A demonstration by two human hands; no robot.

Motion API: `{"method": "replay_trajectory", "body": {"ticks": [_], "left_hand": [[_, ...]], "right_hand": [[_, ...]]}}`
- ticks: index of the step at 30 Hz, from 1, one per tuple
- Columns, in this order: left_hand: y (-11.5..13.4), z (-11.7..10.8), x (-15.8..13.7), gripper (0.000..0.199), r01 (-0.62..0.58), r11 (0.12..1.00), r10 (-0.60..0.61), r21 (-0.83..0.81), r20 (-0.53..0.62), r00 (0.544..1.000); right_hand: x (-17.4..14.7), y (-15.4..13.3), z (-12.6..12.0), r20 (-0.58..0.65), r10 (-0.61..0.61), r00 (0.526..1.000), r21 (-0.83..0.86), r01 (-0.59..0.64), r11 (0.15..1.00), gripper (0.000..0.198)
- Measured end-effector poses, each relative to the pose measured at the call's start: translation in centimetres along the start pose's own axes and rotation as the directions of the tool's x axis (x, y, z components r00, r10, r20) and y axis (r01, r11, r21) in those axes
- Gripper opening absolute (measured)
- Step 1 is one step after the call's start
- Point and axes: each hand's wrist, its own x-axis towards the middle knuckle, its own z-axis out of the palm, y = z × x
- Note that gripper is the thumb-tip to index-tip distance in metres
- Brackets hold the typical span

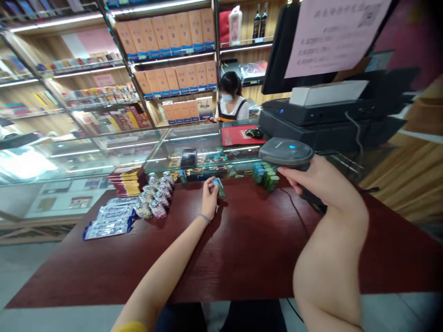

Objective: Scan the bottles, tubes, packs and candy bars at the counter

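My left hand (pixel 209 197) is closed around a small green and blue container (pixel 218 186), just above the middle of the dark red table (pixel 242 249). My right hand (pixel 304 177) grips a grey barcode scanner (pixel 286 152) with a lit blue light, held up at the right. Its head points left, roughly above a cluster of small green containers (pixel 269 177) standing on the table. The scanner's cable runs down onto the tabletop. The label on the container in my left hand is too small to read.
On the table's left lie blue-and-silver packets (pixel 110 219), small bottles (pixel 157 198) and stacked red and yellow packs (pixel 127 180). Behind runs a glass display counter (pixel 138 150). A monitor (pixel 278 55) and a red mat (pixel 235 134) with a mouse are there. A person (pixel 231 103) sits beyond.
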Motion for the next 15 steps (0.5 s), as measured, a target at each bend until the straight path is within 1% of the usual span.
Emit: {"method": "replay_trajectory", "body": {"ticks": [2, 3, 6, 8, 10, 12, 14, 15], "left_hand": [[1.3, -3.0, 0.1, 0.052, 0.035, 0.994, -0.037, -0.103, -0.012, 0.999], [2.0, -4.4, 0.2, 0.053, 0.057, 0.986, -0.06, -0.156, -0.014, 0.998], [3.6, -8.1, 0.6, 0.05, 0.151, 0.95, -0.162, -0.272, -0.017, 0.987], [4.3, -9.9, 0.8, 0.044, 0.189, 0.932, -0.206, -0.309, -0.023, 0.978], [4.7, -11.1, 1.0, 0.036, 0.201, 0.919, -0.225, -0.338, -0.031, 0.974], [4.8, -11.8, 1.2, 0.03, 0.205, 0.9, -0.234, -0.385, -0.028, 0.972], [4.7, -12.1, 1.3, 0.028, 0.204, 0.879, -0.233, -0.432, -0.015, 0.972], [4.6, -12.1, 1.4, 0.028, 0.202, 0.872, -0.231, -0.446, -0.01, 0.973]], "right_hand": [[0.4, -0.5, 1.1, 0.037, -0.027, 0.999, -0.024, 0.028, 0.999, 0.02], [0.7, -0.8, 1.7, 0.05, -0.035, 0.998, -0.039, 0.037, 0.999, 0.02], [1.2, -2.0, 4.0, 0.122, -0.048, 0.991, -0.128, 0.064, 0.99, 0.038], [1.4, -3.0, 5.9, 0.188, -0.068, 0.98, -0.239, 0.113, 0.964, 0.046], [1.4, -4.1, 7.9, 0.257, -0.107, 0.96, -0.372, 0.201, 0.906, 0.048], [1.1, -5.1, 10.0, 0.344, -0.142, 0.928, -0.468, 0.3, 0.831, 0.046], [0.7, -6.0, 11.8, 0.451, -0.124, 0.884, -0.526, 0.375, 0.763, 0.041], [0.5, -6.4, 12.5, 0.481, -0.124, 0.868, -0.539, 0.404, 0.739, 0.039]]}}
